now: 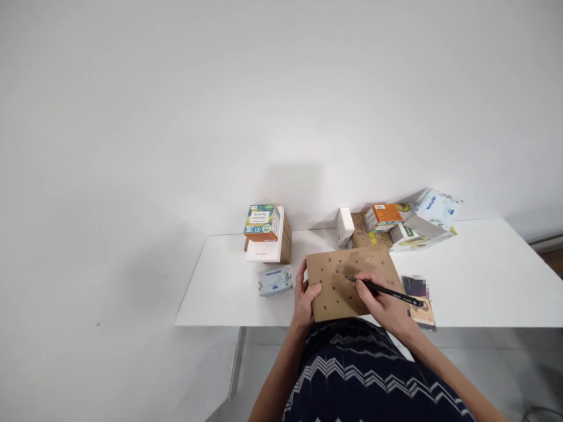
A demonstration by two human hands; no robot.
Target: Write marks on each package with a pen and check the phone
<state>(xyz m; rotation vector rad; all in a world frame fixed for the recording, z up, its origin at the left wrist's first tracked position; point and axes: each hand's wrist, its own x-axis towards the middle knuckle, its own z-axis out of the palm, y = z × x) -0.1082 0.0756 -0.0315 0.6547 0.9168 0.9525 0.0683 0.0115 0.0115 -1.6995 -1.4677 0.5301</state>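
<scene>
Marking a cardboard sheet (pixel 352 281) with a pen (pixel 385 290) on the white table (pixel 484 275).

Many small marks are already drawn across the sheet; its near-right part looks unmarked. The pen is gripped in the right hand (pixel 385 305), its long axis slanted, tip pointing left onto the sheet. The sheet's left edge is clasped by the left hand (pixel 305 299).

bright even light, soft shadows, warped edges.

A person seen from above, with both forearms bare and no sleeves showing. The left hand (pixel 304 299) and right hand (pixel 382 303) are ungloved. Dark navy garment (pixel 352 375) with pale zigzag stripes.
</scene>
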